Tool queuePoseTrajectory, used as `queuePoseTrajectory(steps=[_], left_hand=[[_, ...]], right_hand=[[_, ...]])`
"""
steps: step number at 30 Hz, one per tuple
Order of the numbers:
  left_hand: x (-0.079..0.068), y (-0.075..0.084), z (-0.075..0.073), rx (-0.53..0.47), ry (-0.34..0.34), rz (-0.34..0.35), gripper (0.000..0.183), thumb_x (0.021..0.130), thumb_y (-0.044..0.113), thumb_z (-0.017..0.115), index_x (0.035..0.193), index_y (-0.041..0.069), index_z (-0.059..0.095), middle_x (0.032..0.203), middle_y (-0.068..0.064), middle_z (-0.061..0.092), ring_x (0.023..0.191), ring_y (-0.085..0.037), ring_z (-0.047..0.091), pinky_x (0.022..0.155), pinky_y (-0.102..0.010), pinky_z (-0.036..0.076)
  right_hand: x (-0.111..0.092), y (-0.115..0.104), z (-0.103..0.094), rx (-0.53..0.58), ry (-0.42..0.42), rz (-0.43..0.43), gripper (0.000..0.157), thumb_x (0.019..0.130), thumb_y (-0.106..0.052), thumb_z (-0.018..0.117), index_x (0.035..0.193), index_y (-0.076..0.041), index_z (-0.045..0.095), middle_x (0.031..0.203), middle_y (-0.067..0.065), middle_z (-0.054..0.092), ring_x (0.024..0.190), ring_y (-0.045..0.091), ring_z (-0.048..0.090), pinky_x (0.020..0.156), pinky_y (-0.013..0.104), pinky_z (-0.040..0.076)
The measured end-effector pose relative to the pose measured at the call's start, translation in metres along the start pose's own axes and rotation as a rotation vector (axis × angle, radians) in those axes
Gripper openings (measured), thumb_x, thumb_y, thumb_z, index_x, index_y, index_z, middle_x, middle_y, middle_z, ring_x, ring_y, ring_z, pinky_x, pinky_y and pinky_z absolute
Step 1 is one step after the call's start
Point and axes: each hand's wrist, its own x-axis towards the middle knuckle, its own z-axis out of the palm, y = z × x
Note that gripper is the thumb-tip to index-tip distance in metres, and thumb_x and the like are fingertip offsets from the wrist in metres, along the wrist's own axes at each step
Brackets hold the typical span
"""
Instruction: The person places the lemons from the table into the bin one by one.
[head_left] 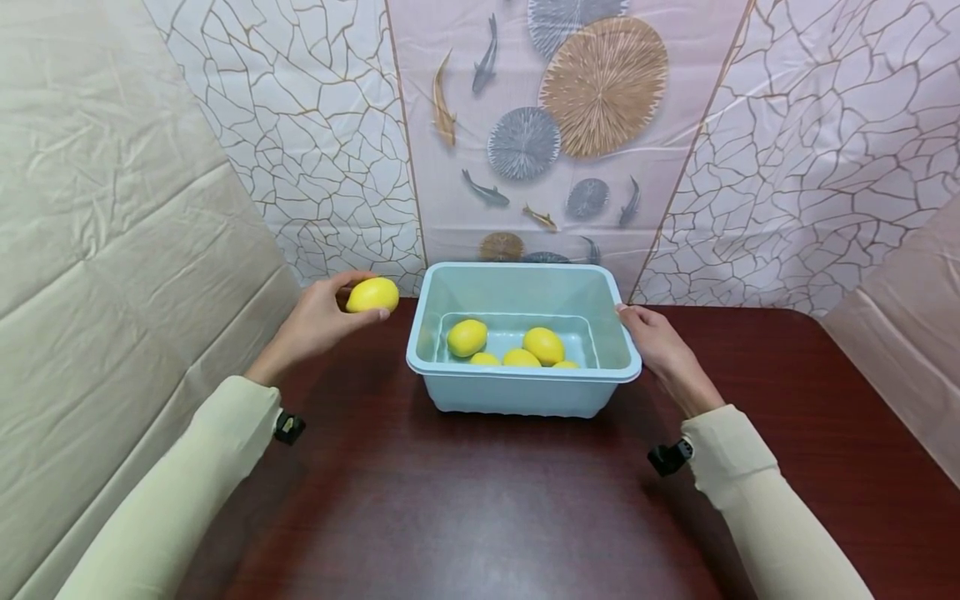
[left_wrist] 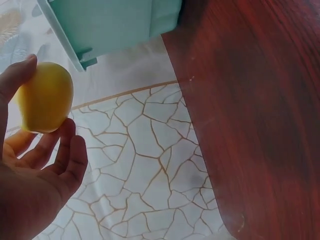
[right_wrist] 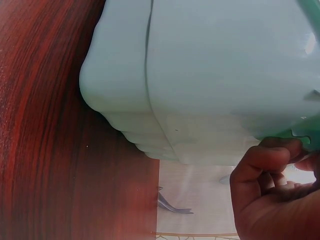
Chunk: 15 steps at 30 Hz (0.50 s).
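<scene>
My left hand [head_left: 318, 312] pinches a yellow lemon [head_left: 373, 295] between thumb and fingers, raised to the left of a light blue plastic basin [head_left: 517, 396]. In the left wrist view the same lemon [left_wrist: 47, 97] sits between the thumb and the fingertips, apart from the basin [left_wrist: 120, 25]. The right hand [head_left: 660, 346] grips the basin's right rim, its curled fingers at the edge in the right wrist view. Inside the basin lie several lemons [head_left: 543, 346], some partly hidden behind the front wall.
The basin stands on a dark red wooden table [head_left: 480, 500], near its back edge. Behind it hangs a patterned cloth [head_left: 337, 125] with fish and round leaves. Beige cloth [head_left: 97, 250] rises along the left side, and another beige cloth [head_left: 900, 333] along the right.
</scene>
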Motion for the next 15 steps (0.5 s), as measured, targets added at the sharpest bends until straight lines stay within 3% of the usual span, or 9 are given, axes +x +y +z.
queuePoseTrajectory(steps=[5,15], left_hand=[[0.003,0.006,0.001,-0.048,-0.032,0.013,0.066,0.079,0.052,0.08,0.132,0.019,0.059,0.114,-0.001,0.065,0.09,-0.021,0.063,0.076,-0.039,0.049],[0.014,0.014,0.004,-0.115,-0.073,0.041,0.062,0.08,0.046,0.081,0.133,0.023,0.059,0.114,-0.001,0.065,0.094,-0.022,0.062,0.076,-0.04,0.051]], right_hand=[[0.002,-0.001,0.001,-0.001,-0.001,-0.01,0.07,0.105,-0.053,0.029,0.15,0.0,0.036,0.132,0.025,0.054,0.104,0.025,0.061,0.073,0.024,0.052],[0.001,-0.001,0.001,-0.005,-0.005,-0.002,0.073,0.104,-0.056,0.028,0.152,0.0,0.033,0.139,0.024,0.05,0.116,0.031,0.056,0.076,0.025,0.051]])
